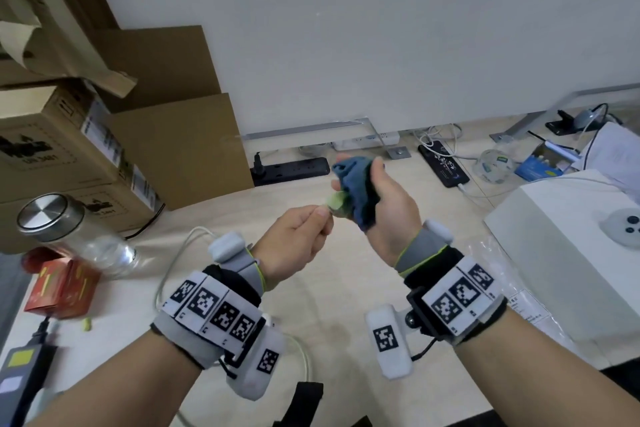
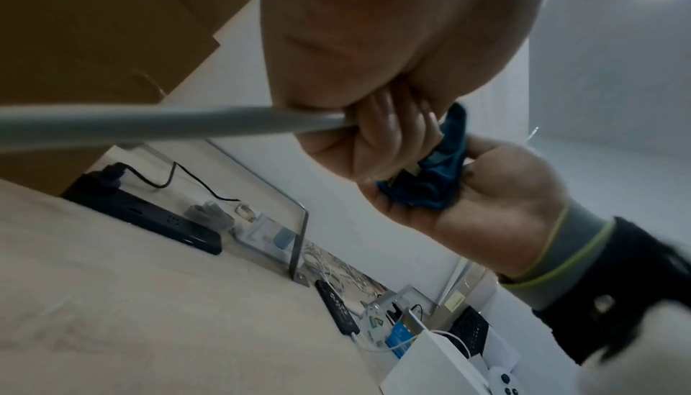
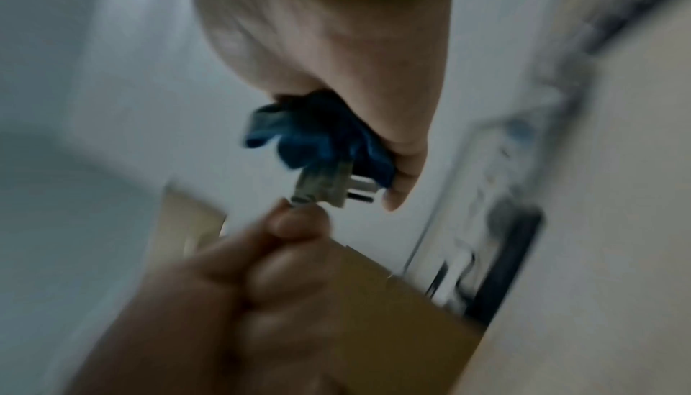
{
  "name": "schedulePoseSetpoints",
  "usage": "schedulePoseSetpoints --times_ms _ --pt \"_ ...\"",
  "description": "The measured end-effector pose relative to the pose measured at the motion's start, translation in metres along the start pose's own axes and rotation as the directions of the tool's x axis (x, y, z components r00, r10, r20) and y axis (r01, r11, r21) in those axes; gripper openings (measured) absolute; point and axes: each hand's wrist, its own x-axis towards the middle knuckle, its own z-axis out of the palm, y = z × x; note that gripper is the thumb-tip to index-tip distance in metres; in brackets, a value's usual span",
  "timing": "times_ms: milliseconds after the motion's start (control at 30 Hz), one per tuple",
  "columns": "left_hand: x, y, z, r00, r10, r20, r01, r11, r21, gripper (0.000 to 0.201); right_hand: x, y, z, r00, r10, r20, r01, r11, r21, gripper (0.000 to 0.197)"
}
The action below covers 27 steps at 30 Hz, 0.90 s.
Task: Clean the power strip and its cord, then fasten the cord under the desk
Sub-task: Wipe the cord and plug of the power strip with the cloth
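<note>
A pale plug [image 1: 336, 202] with metal prongs [image 3: 359, 190] sits at the end of a white cord [image 2: 149, 126]. My left hand [image 1: 322, 215] pinches the cord right behind the plug, fingers curled. From there the cord trails down past my left wrist [image 1: 173, 253]. My right hand [image 1: 360, 184] grips a crumpled blue cloth [image 1: 353, 180] bunched against the plug's body; in the right wrist view the cloth [image 3: 318, 135] covers the plug's top while the prongs stick out. Both hands hover above the beige floor. The strip this cord belongs to is not identifiable.
A black power strip [image 1: 291, 168] and a white one [image 1: 367, 140] lie at the wall by a metal desk leg [image 1: 377, 135]. Cardboard boxes [image 1: 69, 156], a metal-lidded jar [image 1: 69, 232] and a red box [image 1: 59, 288] stand left. A white box [image 1: 554, 253] stands right.
</note>
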Motion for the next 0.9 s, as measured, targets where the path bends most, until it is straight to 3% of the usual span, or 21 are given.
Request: schedulePoseSetpoints --times_ms 33,100,133,200,300,367,433,467,500,567,700,733,800,867,900 --pt "-0.001 0.002 -0.002 0.999 -0.024 0.029 0.024 1.000 -0.015 0.039 -0.004 0.001 -0.003 0.978 -0.169 0.121 0.194 0.951 -0.242 0.038" --pt "-0.002 0.004 -0.006 0.996 -0.025 0.081 0.023 0.999 0.024 0.036 -0.008 0.013 -0.012 0.858 -0.325 0.399 0.511 0.627 -0.588 0.036" --pt "-0.003 0.004 -0.007 0.995 -0.015 0.099 0.011 0.999 0.050 0.031 -0.008 0.019 -0.015 0.828 -0.333 0.451 0.560 0.504 -0.657 0.038" --pt "-0.007 0.005 -0.006 0.994 0.008 0.111 -0.017 0.997 0.081 0.025 -0.008 0.022 -0.017 0.824 -0.365 0.432 0.562 0.442 -0.699 0.038" --pt "-0.008 0.004 -0.002 0.994 0.046 0.099 -0.054 0.995 0.081 0.033 -0.009 0.020 -0.008 0.866 -0.405 0.294 0.480 0.503 -0.719 0.041" --pt "-0.007 0.003 0.001 0.989 0.097 0.112 -0.106 0.991 0.086 0.034 -0.010 0.019 0.000 0.906 -0.391 0.163 0.387 0.608 -0.693 0.046" --pt "-0.008 0.001 0.001 0.983 0.137 0.121 -0.153 0.979 0.132 0.034 -0.007 0.014 0.007 0.975 -0.222 -0.022 0.179 0.839 -0.514 0.048" --pt "-0.008 -0.001 0.001 0.983 0.142 0.116 -0.159 0.975 0.156 0.035 -0.004 0.009 0.008 0.992 -0.071 -0.105 0.032 0.942 -0.334 0.048" --pt "-0.009 -0.004 0.000 0.986 0.132 0.106 -0.149 0.974 0.169 0.038 -0.002 0.004 0.007 0.987 0.072 -0.143 -0.092 0.986 -0.136 0.047" --pt "-0.011 -0.009 -0.002 0.991 0.098 0.091 -0.113 0.978 0.175 0.039 0.003 -0.003 0.002 0.963 0.239 -0.122 -0.223 0.966 0.133 0.044" --pt "-0.011 -0.017 -0.003 0.999 0.040 0.033 -0.046 0.979 0.197 0.039 0.006 -0.010 -0.009 0.948 0.290 -0.130 -0.227 0.904 0.362 0.033" --pt "-0.011 -0.018 -0.003 1.000 0.029 0.012 -0.031 0.981 0.193 0.039 0.006 -0.010 -0.009 0.949 0.281 -0.142 -0.231 0.929 0.289 0.029" --pt "-0.011 -0.017 -0.004 1.000 0.021 -0.022 -0.017 0.981 0.194 0.038 0.005 -0.011 -0.006 0.972 0.186 -0.147 -0.199 0.977 -0.080 0.029" --pt "-0.010 -0.014 -0.003 0.999 0.029 -0.032 -0.022 0.978 0.209 0.037 0.000 -0.006 -0.004 0.993 -0.058 -0.101 0.020 0.940 -0.341 0.034" --pt "-0.009 -0.012 -0.001 0.999 0.040 -0.030 -0.033 0.977 0.211 0.037 -0.005 -0.003 -0.002 0.977 -0.192 -0.088 0.136 0.893 -0.429 0.036"
